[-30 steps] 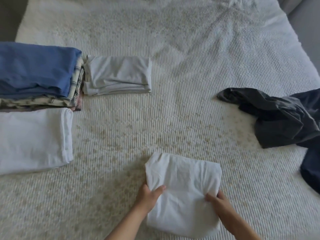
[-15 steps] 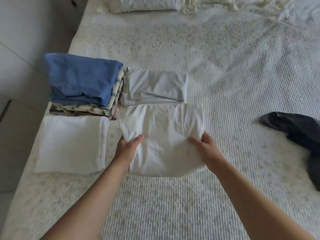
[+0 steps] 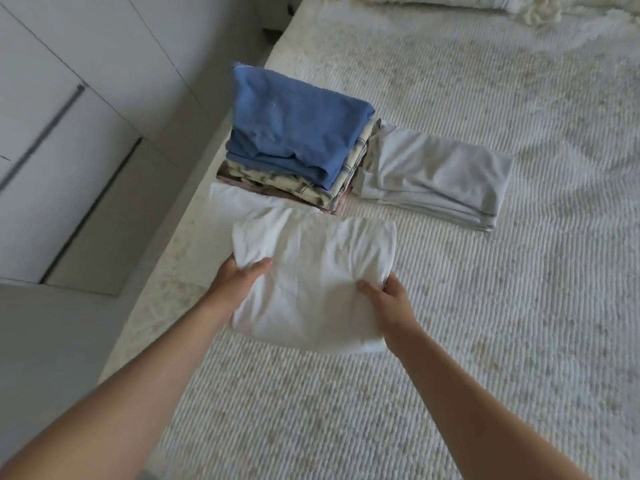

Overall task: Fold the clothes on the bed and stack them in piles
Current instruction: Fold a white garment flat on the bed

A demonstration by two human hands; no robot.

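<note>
Nearest the camera, two bare forearms reach out over the bed (image 3: 450, 306), and each hand's grip is clamped on an opposite side edge of a folded white garment (image 3: 311, 271): the left hand (image 3: 239, 282) pinches the left edge with the thumb on top, the right hand (image 3: 388, 299) pinches the right edge the same way. The garment is over the near left part of the bed, above another folded white piece (image 3: 239, 202) whose far corner shows just beyond it; whether the two already touch cannot be told. The step in hand looks like stacking white on white. To do it well, keep the fold taut between both hands so the layers do not slide open, square its edges with the piece beneath, lower it flat, and let go with both hands together. Just past that stands a taller pile topped by a folded blue garment (image 3: 294, 133), close to the mattress edge, and beside it on the right a folded pale grey piece (image 3: 436, 174).
</note>
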